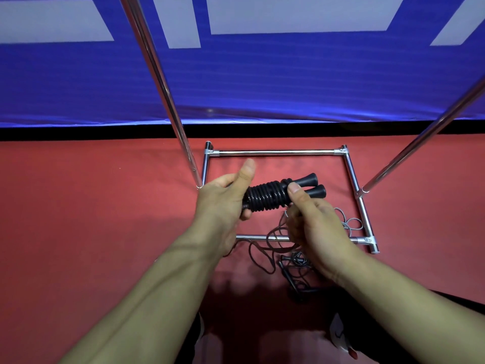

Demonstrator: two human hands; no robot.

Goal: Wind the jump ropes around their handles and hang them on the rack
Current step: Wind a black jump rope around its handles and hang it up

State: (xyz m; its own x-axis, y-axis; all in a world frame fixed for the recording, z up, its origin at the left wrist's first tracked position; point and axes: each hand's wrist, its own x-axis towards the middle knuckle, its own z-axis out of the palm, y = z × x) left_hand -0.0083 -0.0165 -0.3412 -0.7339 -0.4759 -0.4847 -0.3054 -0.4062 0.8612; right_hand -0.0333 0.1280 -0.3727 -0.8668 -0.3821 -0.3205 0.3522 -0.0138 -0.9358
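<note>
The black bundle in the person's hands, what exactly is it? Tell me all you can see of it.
The black jump rope is wound in tight, glossy coils around its two handles, which lie side by side, flared ends pointing right and slightly up. It looks like rubber or plastic. It is held above the red floor, over the rack's base frame. The left hand holds its left end with the thumb raised; the right hand has its grip at the right end of the coils, thumb on top.

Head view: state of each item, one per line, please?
Black rope: coiled tight around its two paired handles, held off the floor.
Left hand: grips the bundle's left end, thumb up.
Right hand: fingers pinch the bundle near the flared handle ends.
Loose ropes: unwound, tangled on the floor.
Rack: standing; nothing seen hanging.
</note>
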